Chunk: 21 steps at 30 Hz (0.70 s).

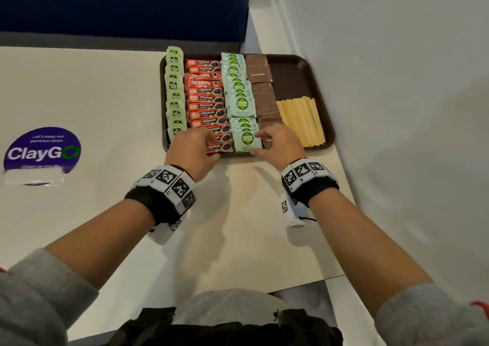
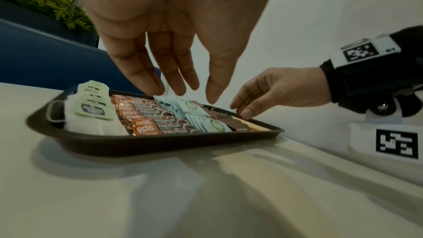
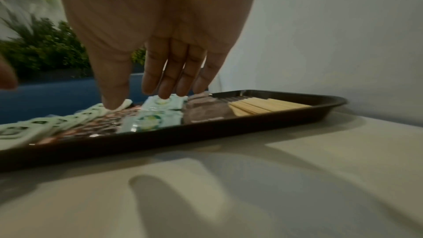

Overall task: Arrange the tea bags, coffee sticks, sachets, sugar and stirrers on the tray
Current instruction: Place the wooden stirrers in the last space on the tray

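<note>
Five rows fill the brown tray point(image 1: 315, 81), which sits on the white table point(image 1: 105, 94) at about 12 o'clock from the person, close to the wall point(image 1: 397, 81). From its 9 o'clock edge toward 3 o'clock lie the tea bags point(image 1: 174, 91), red coffee sticks point(image 1: 206, 99), green-and-white sachets point(image 1: 239, 99), brown sugar packets point(image 1: 262, 91) and pale wooden stirrers point(image 1: 301, 120). The tea bags run over the rim at 9 o'clock.

At the tray's 6 o'clock edge the left hand point(image 1: 191, 152) is over the nearest coffee sticks, its fingers point(image 2: 137, 71) straight, slightly spread and pointing down, gripping nothing; whether they touch the sticks cannot be told. The right hand point(image 1: 279, 144) is just at 3 o'clock of it, above the nearest sachets and sugar, fingers point(image 3: 169, 79) loosely extended and also holding nothing.

On the table at 9 o'clock is a round purple sticker point(image 1: 42, 152). Blue padding point(image 1: 119, 1) stands behind the tray at 12 o'clock.
</note>
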{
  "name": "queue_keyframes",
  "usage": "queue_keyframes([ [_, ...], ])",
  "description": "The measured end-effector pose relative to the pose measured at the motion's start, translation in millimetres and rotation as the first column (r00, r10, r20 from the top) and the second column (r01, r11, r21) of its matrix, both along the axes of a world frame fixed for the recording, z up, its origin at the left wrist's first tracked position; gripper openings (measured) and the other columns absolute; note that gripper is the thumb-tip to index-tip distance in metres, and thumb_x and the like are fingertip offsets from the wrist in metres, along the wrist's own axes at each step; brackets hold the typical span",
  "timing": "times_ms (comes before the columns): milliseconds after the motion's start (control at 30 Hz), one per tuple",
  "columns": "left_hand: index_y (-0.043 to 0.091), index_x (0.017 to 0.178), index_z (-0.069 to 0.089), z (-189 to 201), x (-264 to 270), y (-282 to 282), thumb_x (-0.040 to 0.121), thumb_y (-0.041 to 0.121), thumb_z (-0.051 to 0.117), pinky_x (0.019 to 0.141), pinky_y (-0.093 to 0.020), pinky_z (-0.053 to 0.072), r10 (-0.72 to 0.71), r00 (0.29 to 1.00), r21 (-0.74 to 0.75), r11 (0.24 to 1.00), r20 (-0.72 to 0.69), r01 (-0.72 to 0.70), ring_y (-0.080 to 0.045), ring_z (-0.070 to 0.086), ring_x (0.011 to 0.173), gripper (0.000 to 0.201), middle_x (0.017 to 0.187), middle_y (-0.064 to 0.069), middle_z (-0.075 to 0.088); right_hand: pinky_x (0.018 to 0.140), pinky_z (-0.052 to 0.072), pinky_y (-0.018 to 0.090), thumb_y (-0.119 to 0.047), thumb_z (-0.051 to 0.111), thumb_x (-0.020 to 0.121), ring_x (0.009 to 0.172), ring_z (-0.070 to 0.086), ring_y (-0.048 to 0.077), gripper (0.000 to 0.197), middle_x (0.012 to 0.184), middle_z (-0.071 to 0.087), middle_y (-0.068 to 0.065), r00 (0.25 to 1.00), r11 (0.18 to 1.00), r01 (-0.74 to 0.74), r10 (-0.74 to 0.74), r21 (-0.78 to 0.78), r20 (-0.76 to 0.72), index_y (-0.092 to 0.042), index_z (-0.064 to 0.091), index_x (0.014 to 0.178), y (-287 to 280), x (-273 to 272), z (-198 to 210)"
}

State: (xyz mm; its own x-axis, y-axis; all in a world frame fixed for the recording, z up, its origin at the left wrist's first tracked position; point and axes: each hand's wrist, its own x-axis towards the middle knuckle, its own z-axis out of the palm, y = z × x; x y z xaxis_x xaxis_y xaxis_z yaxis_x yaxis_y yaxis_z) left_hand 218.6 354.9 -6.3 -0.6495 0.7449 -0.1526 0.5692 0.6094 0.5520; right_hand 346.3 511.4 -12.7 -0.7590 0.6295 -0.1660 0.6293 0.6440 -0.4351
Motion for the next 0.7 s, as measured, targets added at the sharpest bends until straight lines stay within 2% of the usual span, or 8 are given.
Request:
queue_keyframes([
  [100, 0.015, 0.112, 0.059, 5, -12, -24, 0.078, 0.027, 0.075, 0.089, -0.036, 0.045, 0.036, 0.999, 0.054, 0.998, -0.007, -0.036, -0.026, 0.053, 0.106, 0.04, 0.112, -0.006, 0.063, 0.098, 0.039, 0.029, -0.031, 0.074, 0.077, 0.114, 0.048, 0.018, 0.044, 0.117, 0.058, 0.002, 0.998, 0.999, -0.033, 0.032, -0.013, -0.06, -0.016, 0.06, 0.117, -28, -24, 5],
  [200, 0.016, 0.119, 0.053, 13, -32, -61, 0.078, 0.03, 0.074, 0.09, -0.037, 0.042, 0.058, 0.998, 0.046, 0.997, -0.032, -0.057, -0.028, 0.045, 0.113, 0.048, 0.12, -0.006, 0.057, 0.101, 0.037, 0.028, -0.03, 0.074, 0.077, 0.118, 0.045, 0.017, 0.049, 0.122, 0.054, 0.003, 0.994, 0.997, -0.069, 0.067, -0.03, -0.084, -0.017, 0.057, 0.121, -64, -53, 12],
  [367, 0.02, 0.128, 0.046, 26, -82, -140, 0.076, 0.036, 0.073, 0.095, -0.041, 0.04, 0.086, 0.99, -0.046, 0.995, -0.113, -0.092, -0.028, 0.039, 0.121, 0.06, 0.129, -0.004, 0.05, 0.101, 0.031, 0.025, -0.032, 0.073, 0.079, 0.12, 0.043, 0.018, 0.052, 0.125, 0.052, 0.002, 0.984, 0.991, -0.132, 0.129, -0.01, -0.122, -0.017, 0.054, 0.125, -133, -110, 20],
  [567, 0.018, 0.133, 0.042, 35, -164, -253, 0.072, 0.038, 0.075, 0.096, -0.041, 0.037, 0.108, 0.978, -0.118, 0.984, -0.18, -0.13, -0.029, 0.037, 0.124, 0.072, 0.132, -0.005, 0.046, 0.094, 0.032, 0.021, -0.029, 0.074, 0.078, 0.118, 0.045, 0.016, 0.058, 0.123, 0.051, 0.003, 0.974, 0.979, -0.182, 0.166, -0.094, -0.154, -0.016, 0.05, 0.129, -244, -201, 23],
  [633, 0.017, 0.135, 0.04, 34, -189, -283, 0.072, 0.038, 0.076, 0.102, -0.042, 0.033, 0.129, 0.966, -0.121, 0.98, -0.222, -0.159, -0.028, 0.033, 0.13, 0.075, 0.137, -0.006, 0.042, 0.095, 0.035, 0.023, -0.029, 0.077, 0.075, 0.119, 0.044, 0.017, 0.066, 0.126, 0.049, 0.003, 0.971, 0.969, -0.204, 0.184, -0.135, -0.15, -0.017, 0.046, 0.132, -278, -227, 21],
  [700, 0.018, 0.139, 0.037, 34, -210, -310, 0.072, 0.036, 0.077, 0.11, -0.043, 0.024, 0.16, 0.949, -0.127, 0.972, -0.271, -0.2, -0.028, 0.025, 0.137, 0.08, 0.144, -0.006, 0.036, 0.099, 0.037, 0.025, -0.03, 0.079, 0.072, 0.123, 0.042, 0.018, 0.075, 0.131, 0.046, 0.003, 0.966, 0.953, -0.239, 0.212, -0.188, -0.149, -0.019, 0.04, 0.136, -309, -249, 21],
])
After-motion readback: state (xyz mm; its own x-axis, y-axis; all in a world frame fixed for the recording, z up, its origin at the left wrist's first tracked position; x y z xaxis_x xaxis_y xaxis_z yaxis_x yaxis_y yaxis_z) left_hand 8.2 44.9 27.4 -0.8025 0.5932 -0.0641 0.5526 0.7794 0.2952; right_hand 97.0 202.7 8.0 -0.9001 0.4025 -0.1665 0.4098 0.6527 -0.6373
